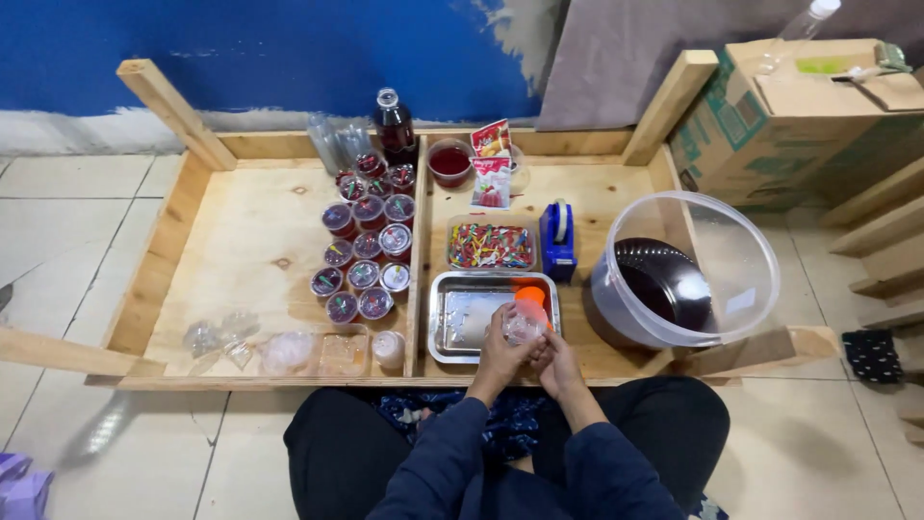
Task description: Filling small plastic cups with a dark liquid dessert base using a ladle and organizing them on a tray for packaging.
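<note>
Head view looks straight down on a seated person whose two hands meet over the near edge of a metal tray [462,318]. Left hand [499,347] and right hand [558,362] both close around a small clear plastic cup [523,325], the left from the side, the right from below and behind; the cup sits between the fingertips, just above the tray's right corner. An orange piece [530,296] shows right behind the cup, perhaps a lid or funnel, though the view is too small to tell.

The tray lies in the right half of a shallow wooden frame [173,260], beside the central divider. Beyond it sit a box of coloured sticks [491,246] and a blue tape dispenser [557,241]. A large clear bucket [741,250] holding dark red liquid stands near the right hand, crowding that side. Left of the divider, rows of filled, sealed cups [366,260] stand packed close, while bare plywood spreads wide further left. A dark bottle [394,125] stands at the far rim.
</note>
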